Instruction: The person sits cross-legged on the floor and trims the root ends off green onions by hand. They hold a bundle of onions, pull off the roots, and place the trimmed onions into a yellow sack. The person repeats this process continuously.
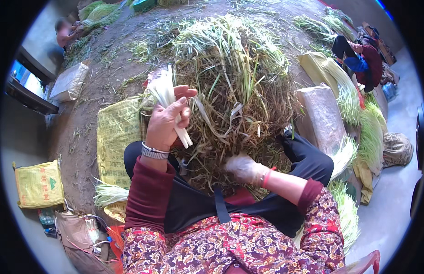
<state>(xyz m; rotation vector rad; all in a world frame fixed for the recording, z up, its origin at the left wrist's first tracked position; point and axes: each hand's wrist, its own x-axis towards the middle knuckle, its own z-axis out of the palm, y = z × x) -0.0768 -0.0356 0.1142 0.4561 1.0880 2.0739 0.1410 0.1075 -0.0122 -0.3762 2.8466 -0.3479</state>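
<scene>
My left hand [170, 118], with a metal bracelet or watch band at the wrist, holds a bundle of pale plant stalks [164, 89], the white ends pointing down between thumb and fingers. My right hand [244, 169], in a whitish glove with a red band at the wrist, is low over the root litter near my lap; it is blurred, and whether it holds anything cannot be told. In front of me rises a large heap of green-topped plants with brown, tangled roots [232, 92].
A yellow woven sack [117, 137] lies at my left, with pale stalks [111, 194] beside it. Wrapped blocks [321, 116] and bundles of pale green stalks [369, 137] lie at my right. One person [366, 61] sits at the upper right, another [64, 34] at the upper left.
</scene>
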